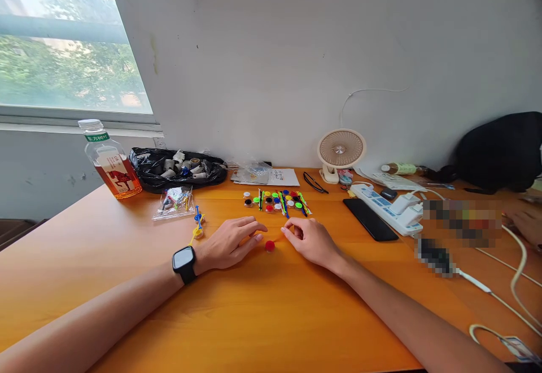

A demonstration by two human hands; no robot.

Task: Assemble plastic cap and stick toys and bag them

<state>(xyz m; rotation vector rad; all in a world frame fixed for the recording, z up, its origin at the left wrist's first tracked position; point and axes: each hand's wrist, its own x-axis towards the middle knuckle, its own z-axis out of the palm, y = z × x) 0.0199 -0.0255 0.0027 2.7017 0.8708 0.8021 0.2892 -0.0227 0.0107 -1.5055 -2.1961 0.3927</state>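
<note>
My left hand (232,242) rests flat on the orange table (271,316), fingers stretched toward a small red round piece (270,245) lying between my hands. A black smartwatch (184,262) is on that wrist. My right hand (308,238) lies just right of the red piece, fingers loosely curled on the tabletop, holding nothing I can see. Beyond both hands sits a cluster of small coloured discs and sticks (277,201). A blue and yellow stick piece (197,225) lies left of my left hand.
A tea bottle (110,161), a black bag of parts (178,169), a clear packet (174,202), papers (266,176), glasses (314,182), a small fan (341,153), a power strip (387,206), a black phone (370,219) and cables (508,299) stand about. Another person's hand (527,220) is at far right.
</note>
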